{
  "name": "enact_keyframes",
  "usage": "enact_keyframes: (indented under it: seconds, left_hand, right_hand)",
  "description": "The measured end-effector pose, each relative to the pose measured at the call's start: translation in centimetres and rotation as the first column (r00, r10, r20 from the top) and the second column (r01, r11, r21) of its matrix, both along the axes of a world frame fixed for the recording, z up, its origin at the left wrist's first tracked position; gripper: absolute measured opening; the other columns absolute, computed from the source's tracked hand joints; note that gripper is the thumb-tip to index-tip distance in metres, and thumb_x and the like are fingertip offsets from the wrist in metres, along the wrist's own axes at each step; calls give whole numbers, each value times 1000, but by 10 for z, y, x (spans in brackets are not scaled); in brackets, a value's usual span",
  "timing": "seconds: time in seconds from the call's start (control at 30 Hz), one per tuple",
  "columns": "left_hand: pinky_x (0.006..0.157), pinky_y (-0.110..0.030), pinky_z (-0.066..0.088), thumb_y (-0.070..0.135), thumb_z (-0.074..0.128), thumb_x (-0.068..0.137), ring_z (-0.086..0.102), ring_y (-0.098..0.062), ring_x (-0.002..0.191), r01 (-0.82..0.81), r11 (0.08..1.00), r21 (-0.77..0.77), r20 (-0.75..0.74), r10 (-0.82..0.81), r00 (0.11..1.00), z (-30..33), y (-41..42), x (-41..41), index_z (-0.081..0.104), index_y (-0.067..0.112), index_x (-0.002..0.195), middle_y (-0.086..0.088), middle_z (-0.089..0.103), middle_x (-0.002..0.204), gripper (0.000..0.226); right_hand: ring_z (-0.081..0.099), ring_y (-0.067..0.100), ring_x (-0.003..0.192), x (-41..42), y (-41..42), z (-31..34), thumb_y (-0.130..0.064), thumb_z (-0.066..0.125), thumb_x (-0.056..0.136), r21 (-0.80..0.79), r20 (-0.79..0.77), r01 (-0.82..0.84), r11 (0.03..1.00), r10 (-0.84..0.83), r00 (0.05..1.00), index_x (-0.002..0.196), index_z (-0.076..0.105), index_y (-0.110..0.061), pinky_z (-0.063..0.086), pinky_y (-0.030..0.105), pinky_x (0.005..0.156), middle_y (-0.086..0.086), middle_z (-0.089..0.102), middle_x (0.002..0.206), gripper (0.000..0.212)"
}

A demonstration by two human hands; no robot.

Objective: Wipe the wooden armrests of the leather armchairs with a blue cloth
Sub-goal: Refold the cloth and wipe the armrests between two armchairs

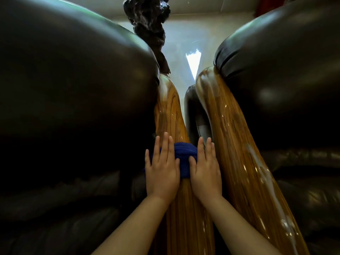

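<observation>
A bunched dark blue cloth (pixel 184 157) lies across the glossy wooden armrest (pixel 170 111) of the left leather armchair (pixel 73 89). My left hand (pixel 162 168) presses flat on the cloth's left side, fingers stretched forward. My right hand (pixel 205 169) presses flat on its right side, thumb resting on the cloth. A second wooden armrest (pixel 239 144) runs alongside to the right, belonging to the right leather armchair (pixel 285 70). Most of the cloth is hidden under my palms.
A narrow gap separates the two armrests, with a dark leather side panel (pixel 193 111) showing in it. Beyond lies pale glossy floor (pixel 184 43) with a bright reflection. A dark carved wooden object (pixel 149 21) stands behind the left chair.
</observation>
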State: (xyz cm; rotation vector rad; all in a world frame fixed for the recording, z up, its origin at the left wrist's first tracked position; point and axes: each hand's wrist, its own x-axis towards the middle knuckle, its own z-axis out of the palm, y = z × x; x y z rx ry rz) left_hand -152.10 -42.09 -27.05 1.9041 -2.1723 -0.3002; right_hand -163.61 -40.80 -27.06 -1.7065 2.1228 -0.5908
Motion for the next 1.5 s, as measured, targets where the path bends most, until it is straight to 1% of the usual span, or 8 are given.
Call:
enact_keyframes:
  seconds: [0.27, 0.4, 0.5, 0.67, 1.0, 1.27, 1.37, 1.5]
  left_hand:
    - [116, -45, -1, 38, 18, 95, -18, -8, 139, 83, 997, -7, -29, -83, 996, 5, -84, -2, -17, 26, 138, 10, -20, 149, 57]
    - [115, -28, -12, 41, 22, 94, -21, 0, 138, 95, 995, -15, -192, -96, 977, 24, -56, 20, -14, 30, 140, 15, -21, 150, 59]
    - [116, -22, -3, 38, 25, 95, -11, 4, 140, 193, 981, -10, -165, -192, 967, 30, -26, 39, -1, 31, 142, 14, -5, 153, 55]
    - [116, -22, 10, 20, 35, 97, 3, 4, 139, 173, 981, 86, -216, -151, 965, 35, -42, 26, 12, 27, 142, 11, 10, 154, 51]
    - [112, -20, 11, 3, 50, 89, 17, -8, 141, 95, 995, 32, -206, -87, 975, 44, -100, 18, 31, 17, 141, 2, 26, 153, 57]
    - [105, -33, 36, 1, 56, 81, 39, -19, 129, -59, 998, -3, -166, 58, 984, 58, -123, -1, 55, 13, 125, -5, 47, 139, 46]
    - [100, -38, 41, 8, 60, 81, 42, -20, 126, 5, 1000, 9, -82, -5, 997, 59, -101, -1, 62, 13, 114, -3, 50, 138, 34]
    - [98, -34, 43, 9, 59, 83, 55, -18, 114, -1, 998, 59, -133, 9, 991, 68, -67, 3, 65, 15, 107, -3, 63, 121, 25]
  right_hand:
    - [-8, 14, 143, -18, -86, -7, -47, 17, 95, 176, 121, -89, 980, 68, 990, 143, -10, -32, 2, 51, 115, -1, -9, 157, 57]
    - [9, 13, 143, -23, -55, 4, -34, 36, 96, -90, 275, -71, 993, 94, 957, 141, 9, -36, 15, 44, 116, -3, 13, 155, 52]
    - [14, 7, 140, -29, -39, 10, -21, 44, 94, -204, 291, -199, 959, 253, 922, 137, 24, -36, 17, 34, 115, -12, 18, 147, 49]
    - [15, 9, 140, -30, -59, 17, -10, 47, 93, -146, 279, -352, 925, 379, 882, 136, 34, -28, 17, 28, 114, -7, 23, 150, 48]
    - [38, 16, 132, -36, -122, 21, -12, 61, 85, -44, 402, -362, 931, 349, 847, 133, 46, -21, 27, 27, 109, 4, 42, 145, 50]
    - [54, 22, 114, -31, -139, 26, -9, 63, 81, -40, 399, -265, 963, 259, 880, 125, 55, -20, 39, 27, 93, 8, 60, 125, 47]
    - [58, 20, 106, -38, -122, 26, -6, 62, 79, -33, 393, -272, 962, 263, 881, 118, 60, -22, 42, 24, 88, 7, 63, 119, 42]
    - [55, 4, 88, -53, -97, 34, -10, 66, 80, 38, 455, -349, 936, 295, 840, 105, 65, -27, 41, 10, 69, -2, 63, 105, 31]
